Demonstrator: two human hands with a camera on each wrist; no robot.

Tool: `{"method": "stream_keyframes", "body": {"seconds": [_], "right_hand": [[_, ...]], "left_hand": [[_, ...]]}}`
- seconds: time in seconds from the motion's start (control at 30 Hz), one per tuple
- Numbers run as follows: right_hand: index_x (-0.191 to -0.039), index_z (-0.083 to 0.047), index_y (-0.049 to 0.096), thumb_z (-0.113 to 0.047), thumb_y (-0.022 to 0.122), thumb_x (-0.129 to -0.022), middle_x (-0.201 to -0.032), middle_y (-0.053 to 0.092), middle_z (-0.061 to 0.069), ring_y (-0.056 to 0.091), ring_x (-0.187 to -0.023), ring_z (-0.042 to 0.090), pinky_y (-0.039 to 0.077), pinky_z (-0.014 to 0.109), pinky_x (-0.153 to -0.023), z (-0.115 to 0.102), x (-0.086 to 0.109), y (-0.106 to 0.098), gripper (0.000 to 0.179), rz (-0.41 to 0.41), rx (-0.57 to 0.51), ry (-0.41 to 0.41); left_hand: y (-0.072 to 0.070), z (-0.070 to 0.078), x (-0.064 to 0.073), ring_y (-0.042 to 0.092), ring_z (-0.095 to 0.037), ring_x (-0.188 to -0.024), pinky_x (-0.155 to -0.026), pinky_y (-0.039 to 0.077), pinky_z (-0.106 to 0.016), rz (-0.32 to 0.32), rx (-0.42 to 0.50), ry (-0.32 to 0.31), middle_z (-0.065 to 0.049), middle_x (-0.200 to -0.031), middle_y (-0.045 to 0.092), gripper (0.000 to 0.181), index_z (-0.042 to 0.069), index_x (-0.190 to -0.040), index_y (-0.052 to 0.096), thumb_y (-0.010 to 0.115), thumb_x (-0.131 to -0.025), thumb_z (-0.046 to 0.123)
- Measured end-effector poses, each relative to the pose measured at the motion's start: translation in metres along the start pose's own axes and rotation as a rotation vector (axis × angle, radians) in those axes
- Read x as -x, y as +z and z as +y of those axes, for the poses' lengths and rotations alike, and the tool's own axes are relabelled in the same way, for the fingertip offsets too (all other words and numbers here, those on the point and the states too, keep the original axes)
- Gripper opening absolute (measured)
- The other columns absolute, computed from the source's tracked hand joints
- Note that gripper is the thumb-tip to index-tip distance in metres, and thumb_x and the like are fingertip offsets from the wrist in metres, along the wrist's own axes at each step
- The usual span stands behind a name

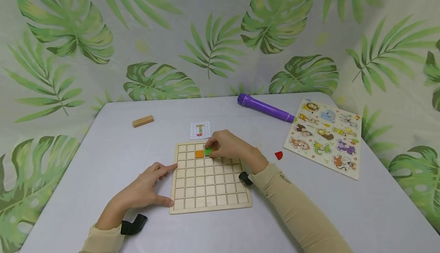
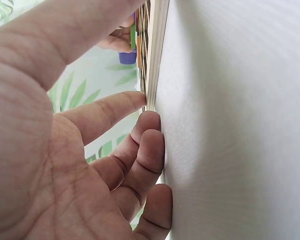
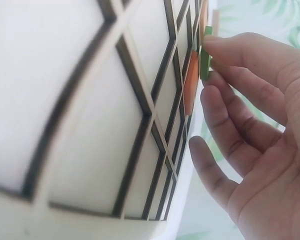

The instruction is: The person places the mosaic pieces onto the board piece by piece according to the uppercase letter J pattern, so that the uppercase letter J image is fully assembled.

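A light wooden grid board lies flat on the table. My left hand rests beside it, index fingertip and thumb tip against its left edge, the other fingers loosely bent. Over the board's upper rows, my right hand pinches a green square tile between thumb and fingertips. Left of the green tile an orange square tile sits in a grid cell. The right wrist view shows the green tile upright at the board's surface, with an orange tile on its near side and more orange beyond.
Behind the board lies a small pattern card. A wooden block is at the back left. To the right are a red quarter-round piece, a purple microphone-shaped toy and an animal puzzle board.
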State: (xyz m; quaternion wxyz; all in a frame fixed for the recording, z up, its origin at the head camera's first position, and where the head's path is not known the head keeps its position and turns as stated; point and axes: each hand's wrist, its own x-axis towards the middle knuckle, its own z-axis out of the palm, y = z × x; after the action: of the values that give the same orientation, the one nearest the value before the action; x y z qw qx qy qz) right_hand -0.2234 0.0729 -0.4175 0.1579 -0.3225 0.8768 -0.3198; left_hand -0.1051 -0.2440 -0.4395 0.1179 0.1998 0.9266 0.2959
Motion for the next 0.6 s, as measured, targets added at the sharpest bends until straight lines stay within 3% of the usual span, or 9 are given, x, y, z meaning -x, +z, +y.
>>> {"method": "stream_keyframes", "body": {"seconds": [0.6], "right_hand": [[-0.12,-0.003,0.079,-0.008,0.08,-0.096,-0.117,0.074,0.008,0.07,-0.103,0.017,0.058,0.025,-0.092,0.0026,-0.0011,0.0003,0.024,-0.007,0.007,-0.005]], "left_hand": [[0.001,0.0,-0.0007,0.048,-0.015,-0.111,-0.096,0.044,-0.036,0.001,-0.006,-0.004,0.003,-0.12,0.054,0.109,0.019,-0.162,0.05,0.1,-0.07,0.047]]}}
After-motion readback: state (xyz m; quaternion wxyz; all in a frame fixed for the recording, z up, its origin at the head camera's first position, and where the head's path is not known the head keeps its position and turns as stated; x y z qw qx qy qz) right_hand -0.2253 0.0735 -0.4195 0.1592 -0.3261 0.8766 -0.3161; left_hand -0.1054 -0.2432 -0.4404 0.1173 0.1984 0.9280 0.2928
